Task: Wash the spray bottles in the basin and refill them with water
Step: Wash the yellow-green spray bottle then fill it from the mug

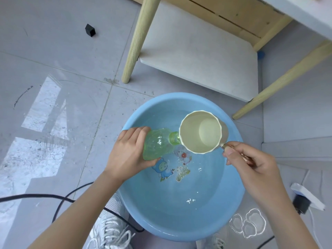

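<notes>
**Over the basin on the grey floor: bottle and cup held mouth to rim**

On the grey tiled floor [53,51], scuffed and streaked with patches of reflected light, stood a round blue plastic basin [143,209] holding clear water. The left hand [129,151] was wrapped round the body of a green translucent plastic bottle [158,144], held capless and tilted above the basin's far-left part, its threaded neck [173,137] against the rim of a cream ribbed cup [203,130]. The right hand [251,162] pinched the cup's slim copper-coloured handle, most of which its fingers hid. The cup hung over the basin's far edge, its mouth turned up toward the camera. Whether water passed between cup and bottle could not be made out.

A cartoon print [162,168] lay on the basin's bottom: a blue figure, a paler one, and yellowish characters too rippled to read.

Beyond the basin stood a pale wooden table leg [136,38] and a white lower shelf [197,56], the tabletop cut off at the upper edge. A small black block [90,30] sat far off on the tiles. A black cable [36,195] ran to the basin's near-left edge, over a white laced shoe [111,227]. Small puddles [248,223] lay at the near-right edge, and a white power strip [307,195] farther right.
</notes>
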